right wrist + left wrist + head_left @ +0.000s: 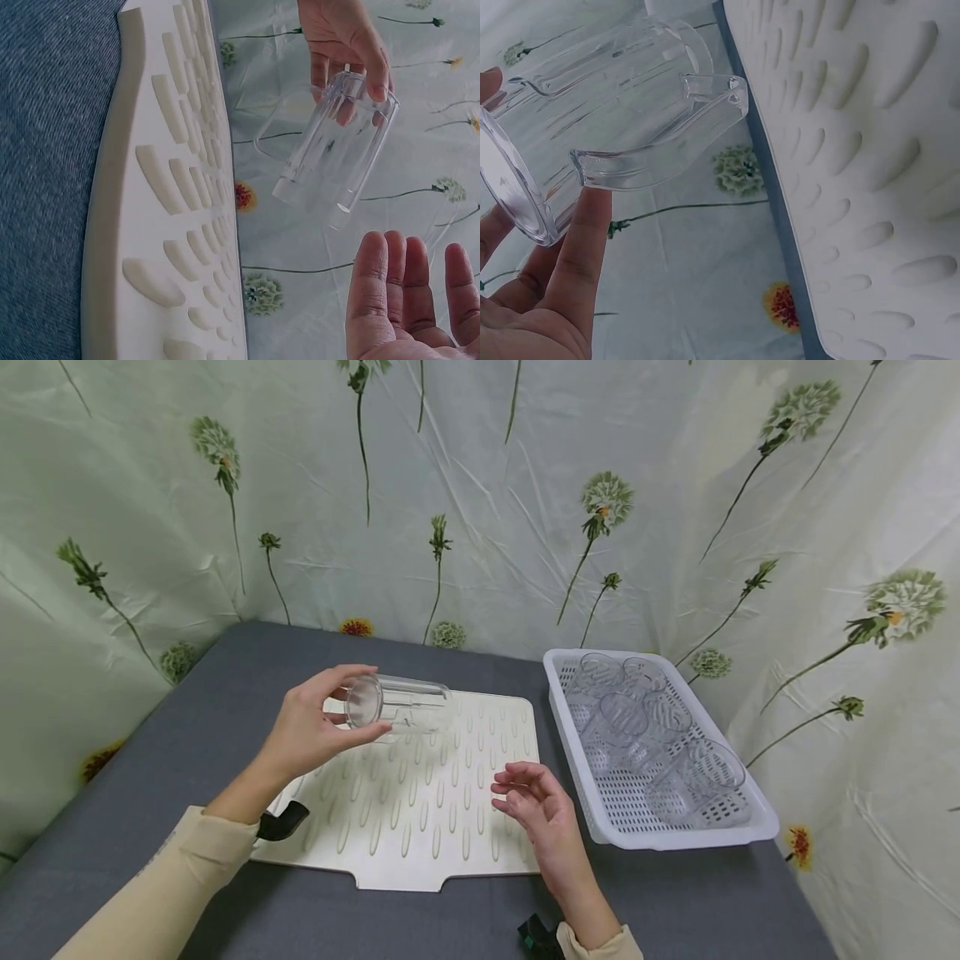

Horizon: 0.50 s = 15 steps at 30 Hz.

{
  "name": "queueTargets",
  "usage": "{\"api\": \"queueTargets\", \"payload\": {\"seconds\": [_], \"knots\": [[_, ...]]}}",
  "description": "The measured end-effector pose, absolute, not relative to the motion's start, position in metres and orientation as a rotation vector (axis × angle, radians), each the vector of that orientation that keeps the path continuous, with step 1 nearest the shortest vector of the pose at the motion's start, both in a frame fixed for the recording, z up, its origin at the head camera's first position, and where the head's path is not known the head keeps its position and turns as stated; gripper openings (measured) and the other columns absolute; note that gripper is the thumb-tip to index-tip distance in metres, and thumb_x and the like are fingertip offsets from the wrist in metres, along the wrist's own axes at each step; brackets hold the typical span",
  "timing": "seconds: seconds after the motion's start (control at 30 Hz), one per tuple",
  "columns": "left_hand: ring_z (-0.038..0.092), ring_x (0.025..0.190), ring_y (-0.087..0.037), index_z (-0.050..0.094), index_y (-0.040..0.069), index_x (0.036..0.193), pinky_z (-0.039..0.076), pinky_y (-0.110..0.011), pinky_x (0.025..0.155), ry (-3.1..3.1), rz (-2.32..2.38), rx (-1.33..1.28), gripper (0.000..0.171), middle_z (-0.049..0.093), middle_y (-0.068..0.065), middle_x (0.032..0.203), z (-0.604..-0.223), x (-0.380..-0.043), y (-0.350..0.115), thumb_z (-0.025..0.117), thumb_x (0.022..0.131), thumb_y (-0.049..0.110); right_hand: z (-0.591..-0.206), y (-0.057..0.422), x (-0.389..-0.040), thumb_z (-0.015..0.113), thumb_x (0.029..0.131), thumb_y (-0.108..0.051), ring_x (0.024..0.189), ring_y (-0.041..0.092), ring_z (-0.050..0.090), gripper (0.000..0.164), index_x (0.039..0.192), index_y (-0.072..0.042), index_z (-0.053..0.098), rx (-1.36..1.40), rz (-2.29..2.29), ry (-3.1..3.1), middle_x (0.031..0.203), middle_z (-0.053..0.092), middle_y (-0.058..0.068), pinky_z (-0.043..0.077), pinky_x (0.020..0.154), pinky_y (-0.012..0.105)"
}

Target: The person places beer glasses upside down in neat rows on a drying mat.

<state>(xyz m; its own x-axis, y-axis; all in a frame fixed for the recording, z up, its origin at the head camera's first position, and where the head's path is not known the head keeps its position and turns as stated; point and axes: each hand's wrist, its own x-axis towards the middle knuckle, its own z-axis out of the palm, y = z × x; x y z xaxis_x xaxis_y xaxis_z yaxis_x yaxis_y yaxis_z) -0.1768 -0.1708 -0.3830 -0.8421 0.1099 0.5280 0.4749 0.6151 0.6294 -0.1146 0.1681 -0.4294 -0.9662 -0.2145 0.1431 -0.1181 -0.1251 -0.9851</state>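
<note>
Currently, on my feed, left hand (318,718) pinching one end of a clear handled mug (414,707), sideways above the white ridged draining board (444,857), right hand (546,818) apart, fingers loosely bent.

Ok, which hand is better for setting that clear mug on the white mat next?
Probably the left hand: it holds the clear mug, raised off the white mat. The right hand holds nothing and is nearer the white basket.
</note>
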Motion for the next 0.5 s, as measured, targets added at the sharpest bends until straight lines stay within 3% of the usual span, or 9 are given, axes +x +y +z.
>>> {"api": "queueTargets", "payload": {"seconds": [0.17,0.33,0.5], "knots": [[0.070,0.094,-0.021,0.070,0.015,0.138,0.063,-0.026,0.072,-2.409,-1.103,-0.446,0.067,0.075,-0.007,0.127,-0.384,-0.179,-0.174,0.098,0.078,0.021,-0.428,0.168,-0.115,0.063,0.103,-0.003,0.117,0.018,0.073,0.038,0.139,0.007,0.054,-0.377,-2.260,2.099,0.128,0.066,0.010,0.063,0.099,0.031],[0.070,0.094,-0.022,0.069,0.015,0.139,0.063,-0.027,0.070,-2.413,-1.091,-0.431,0.067,0.075,-0.008,0.127,-0.384,-0.182,-0.178,0.097,0.078,0.021,-0.427,0.167,-0.115,0.066,0.102,-0.002,0.117,0.021,0.073,0.040,0.139,0.008,0.054,-0.364,-2.227,2.165,0.131,0.063,0.022,0.063,0.098,0.029],[0.070,0.095,-0.023,0.069,0.016,0.140,0.062,-0.026,0.069,-2.425,-1.072,-0.410,0.068,0.075,-0.008,0.127,-0.384,-0.183,-0.182,0.097,0.079,0.021,-0.427,0.167,-0.114,0.068,0.100,0.000,0.119,0.024,0.072,0.038,0.136,0.004,0.057,-0.394,-2.205,2.225,0.133,0.062,0.025,0.063,0.098,0.028]]}}
